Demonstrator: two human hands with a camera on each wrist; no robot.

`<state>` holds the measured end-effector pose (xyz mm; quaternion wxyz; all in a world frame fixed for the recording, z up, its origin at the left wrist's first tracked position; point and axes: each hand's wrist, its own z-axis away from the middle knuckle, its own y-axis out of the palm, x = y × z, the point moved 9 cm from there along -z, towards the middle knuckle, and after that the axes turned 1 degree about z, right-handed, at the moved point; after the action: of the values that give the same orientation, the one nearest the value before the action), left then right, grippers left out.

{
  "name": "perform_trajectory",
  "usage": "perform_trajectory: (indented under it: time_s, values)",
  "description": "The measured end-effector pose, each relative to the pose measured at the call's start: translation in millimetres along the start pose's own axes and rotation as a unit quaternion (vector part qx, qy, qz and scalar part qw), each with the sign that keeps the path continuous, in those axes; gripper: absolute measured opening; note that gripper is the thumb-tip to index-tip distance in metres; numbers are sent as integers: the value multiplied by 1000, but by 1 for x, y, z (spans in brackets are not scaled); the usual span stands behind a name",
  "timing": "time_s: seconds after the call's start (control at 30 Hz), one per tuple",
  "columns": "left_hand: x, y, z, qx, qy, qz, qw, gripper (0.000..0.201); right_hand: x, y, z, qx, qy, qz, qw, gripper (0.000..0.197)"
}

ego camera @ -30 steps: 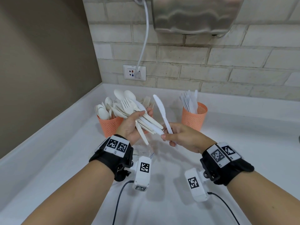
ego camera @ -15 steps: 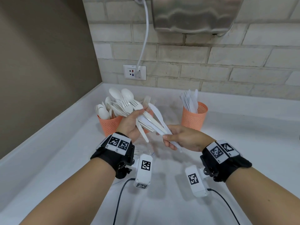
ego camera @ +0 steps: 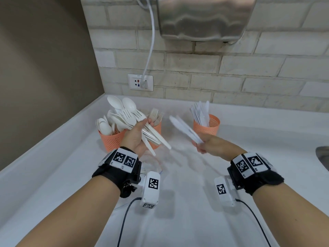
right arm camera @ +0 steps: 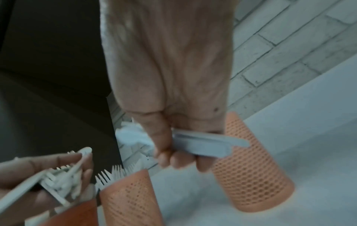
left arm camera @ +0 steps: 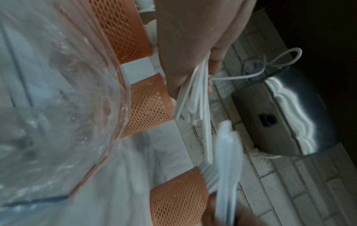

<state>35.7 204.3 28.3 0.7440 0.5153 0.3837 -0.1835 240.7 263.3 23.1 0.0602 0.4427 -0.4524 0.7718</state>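
My left hand (ego camera: pixel 142 127) grips a mixed bundle of white plastic spoons and forks (ego camera: pixel 131 114) above the white counter; its handles (left arm camera: pixel 191 107) fan out below the fingers. My right hand (ego camera: pixel 199 145) pinches white plastic knives (ego camera: pixel 185 130) by their handles (right arm camera: pixel 203 145), blades pointing up and left, apart from the bundle. Three orange mesh cups stand behind: the spoon cup (ego camera: pixel 110 139) at left, the fork cup (ego camera: pixel 157 126) partly hidden by my left hand, and the knife cup (ego camera: pixel 206 126) just beyond my right hand.
A steel hand dryer (ego camera: pixel 204 16) hangs on the brick wall above, its cord plugged into a socket (ego camera: pixel 140 82). A clear plastic bag (left arm camera: pixel 58 91) lies under my left wrist. A sink rim (ego camera: pixel 323 157) shows at the right edge. The brown wall closes the left side.
My right hand went to the bundle, then drew away to the right with knives, now near the knife cup. My left hand stayed put with the bundle.
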Motion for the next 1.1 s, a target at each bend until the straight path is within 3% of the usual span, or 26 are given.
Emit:
perform_trajectory:
  time_s: [0.07, 0.17, 0.3, 0.4, 0.5, 0.67, 0.87, 0.93, 1.0, 1.07, 1.1]
  values:
    - [7, 8, 4, 13, -11, -20, 1000, 21, 29, -19, -1, -86, -81, -65, 991, 21]
    - [23, 16, 8, 33, -47, -23, 998, 7, 57, -61, 2, -243, -170, -118, 948, 16]
    - [33, 28, 13, 62, -52, -50, 995, 10, 45, -103, -1, -391, -166, -148, 893, 13]
    - [38, 38, 22, 92, -53, -81, 991, 13, 12, -102, -20, -387, -52, -156, 907, 13]
    - [43, 43, 25, 124, -65, -99, 985, 13, -5, -92, -32, -347, 34, -90, 933, 17]
    - [47, 50, 29, 150, -74, -117, 979, 14, -2, -84, -38, -317, 75, -3, 945, 21]
    - [49, 55, 32, 165, -57, -172, 970, 10, 1, -72, -44, -272, 88, -30, 958, 23]
    - [49, 57, 36, 171, -54, -187, 966, 9, 8, -76, -38, -293, 66, -33, 953, 45]
    - [49, 60, 40, 189, -59, -191, 961, 10, 38, -91, -19, -394, -35, -9, 919, 56]
    - [49, 62, 44, 211, -63, -187, 957, 16, 73, -95, 0, -438, -138, -28, 888, 45]
    - [50, 64, 45, 227, -69, -180, 955, 19, 85, -91, 0, -402, -161, -63, 899, 36]
